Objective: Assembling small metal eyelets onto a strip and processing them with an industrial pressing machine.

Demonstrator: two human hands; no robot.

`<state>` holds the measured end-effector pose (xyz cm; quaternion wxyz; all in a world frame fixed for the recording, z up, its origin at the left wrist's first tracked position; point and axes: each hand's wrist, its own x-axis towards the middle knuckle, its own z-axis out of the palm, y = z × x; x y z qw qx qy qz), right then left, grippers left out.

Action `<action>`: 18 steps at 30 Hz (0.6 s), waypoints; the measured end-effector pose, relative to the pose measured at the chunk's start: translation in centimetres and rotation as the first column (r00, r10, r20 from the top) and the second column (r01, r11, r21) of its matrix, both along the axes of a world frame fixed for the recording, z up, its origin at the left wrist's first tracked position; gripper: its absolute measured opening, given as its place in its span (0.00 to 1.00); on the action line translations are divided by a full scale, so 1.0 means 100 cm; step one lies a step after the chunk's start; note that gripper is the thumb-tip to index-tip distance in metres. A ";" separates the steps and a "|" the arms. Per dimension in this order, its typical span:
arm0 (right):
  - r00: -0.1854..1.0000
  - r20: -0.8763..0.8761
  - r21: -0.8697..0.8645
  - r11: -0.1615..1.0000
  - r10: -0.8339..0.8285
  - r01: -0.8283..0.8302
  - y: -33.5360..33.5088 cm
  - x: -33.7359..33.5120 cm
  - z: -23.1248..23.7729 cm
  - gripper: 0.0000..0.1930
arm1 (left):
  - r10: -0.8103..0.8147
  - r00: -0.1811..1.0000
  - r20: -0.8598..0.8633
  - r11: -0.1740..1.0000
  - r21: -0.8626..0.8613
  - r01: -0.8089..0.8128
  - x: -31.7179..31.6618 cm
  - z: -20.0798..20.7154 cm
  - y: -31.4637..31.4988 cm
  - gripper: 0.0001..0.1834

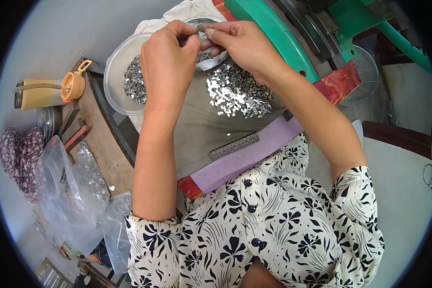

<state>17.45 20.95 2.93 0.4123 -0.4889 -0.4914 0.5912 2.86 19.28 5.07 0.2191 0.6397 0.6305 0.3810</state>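
My left hand (pixel 167 62) and my right hand (pixel 245 45) meet at the far side of the table, fingertips pinched close together. A small grey piece (pixel 202 28) shows between them, its kind too small to make out. Beneath my fingers stands a round metal bowl (pixel 207 19), partly hidden by my hands. Left of it, a wide whitish plastic basin (pixel 111 81) holds small grey metal parts (pixel 135 81), partly behind my left wrist. A heap of small shiny silver discs (pixel 237 93) lies loose below my right hand. Nearer me rests a toothed grey metal strip (pixel 234 145).
A purple checked cloth strip (pixel 249 161) runs along the table's near edge. Green machinery (pixel 278 41) stands at the far right. To the left are an orange-lidded bottle (pixel 73 86), clear plastic bags (pixel 65 192) and a flowered cloth (pixel 20 161).
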 end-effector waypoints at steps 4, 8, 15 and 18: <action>0.999 0.013 0.055 0.997 0.048 -0.048 -0.002 -0.001 0.004 0.14 | -0.012 0.991 0.131 1.000 0.009 0.011 -0.009 -0.005 0.005 0.09; 0.996 -0.078 -0.184 0.981 0.045 -0.059 -0.001 0.004 0.014 0.15 | -0.062 0.908 0.414 0.993 -0.070 0.100 -0.018 -0.001 0.002 0.09; 0.942 -0.315 -0.331 0.917 0.117 -0.224 0.004 0.020 0.010 0.24 | -0.016 0.868 0.496 0.981 -0.161 0.110 -0.024 0.003 -0.001 0.10; 0.924 -0.356 -0.337 0.903 0.139 -0.265 0.005 0.019 0.009 0.24 | -0.014 0.859 0.512 0.983 -0.150 0.106 -0.024 0.003 -0.001 0.10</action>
